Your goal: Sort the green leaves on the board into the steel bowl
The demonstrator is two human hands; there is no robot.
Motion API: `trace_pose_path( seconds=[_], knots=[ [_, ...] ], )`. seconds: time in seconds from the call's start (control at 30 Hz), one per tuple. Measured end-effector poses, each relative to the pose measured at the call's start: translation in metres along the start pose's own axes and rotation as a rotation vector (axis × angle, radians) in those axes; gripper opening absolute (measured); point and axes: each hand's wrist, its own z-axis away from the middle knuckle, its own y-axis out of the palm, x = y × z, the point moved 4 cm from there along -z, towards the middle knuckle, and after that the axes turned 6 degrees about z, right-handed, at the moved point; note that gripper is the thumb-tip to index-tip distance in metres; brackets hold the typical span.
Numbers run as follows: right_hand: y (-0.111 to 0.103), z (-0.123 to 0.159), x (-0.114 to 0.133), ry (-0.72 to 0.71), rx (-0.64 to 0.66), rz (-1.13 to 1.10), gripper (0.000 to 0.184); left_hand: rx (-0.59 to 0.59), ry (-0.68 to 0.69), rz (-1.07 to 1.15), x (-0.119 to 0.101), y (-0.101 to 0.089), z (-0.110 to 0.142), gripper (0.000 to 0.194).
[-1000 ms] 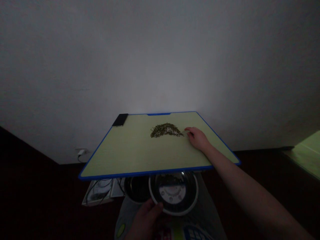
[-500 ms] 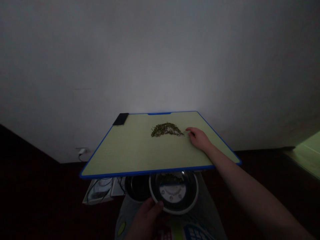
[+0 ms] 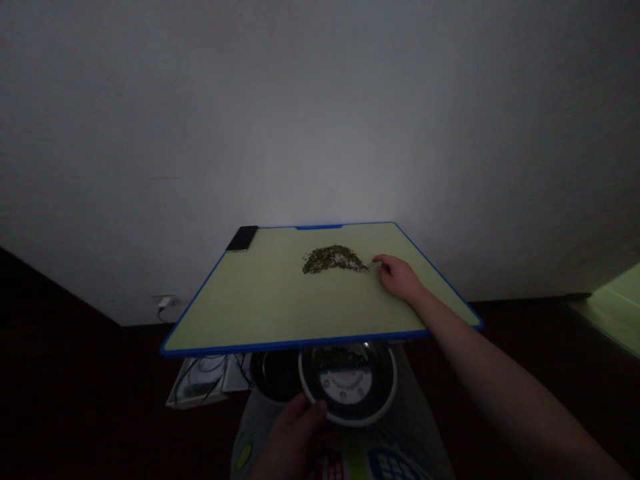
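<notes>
- A black phone (image 3: 241, 238) lies at the far left corner of a blue-edged green board (image 3: 240, 320)
- Left hand (image 3: 295, 440) grips the rim of a steel bowl (image 3: 350, 383) below the board
- Small green seeds (image 3: 333, 260) lie heaped mid-board
- Right hand (image 3: 397, 278), fingers curled, rests on the board just beside the heap; whether it grips anything cannot be told

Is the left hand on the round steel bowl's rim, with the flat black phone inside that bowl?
The flat black phone lies on the far left corner of the blue-edged green board, not in the round steel bowl; the head view shows it.
</notes>
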Motion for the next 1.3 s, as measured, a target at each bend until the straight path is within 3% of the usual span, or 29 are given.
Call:
trace_pose_path(
  seconds=[0.4,0.6,0.9,1.3],
  knots=[
    [0.0053,-0.0029,-0.0028,-0.010,-0.040,0.022,0.033,0.008,0.026,0.038,-0.0036,0.0070,0.0038,0.041],
    [0.0040,-0.0026,-0.0014,-0.024,-0.037,0.006,0.032,-0.053,-0.003,-0.011,-0.0033,0.0044,0.0046,0.039],
    [0.0025,-0.0007,0.0013,-0.063,-0.025,-0.020,0.032,-0.039,0.028,-0.014,-0.0041,0.0058,0.0046,0.046],
    [0.0053,-0.0016,0.0001,-0.062,-0.050,0.019,0.033,0.015,-0.031,-0.015,-0.0011,0.0024,0.0021,0.039]
  ],
)
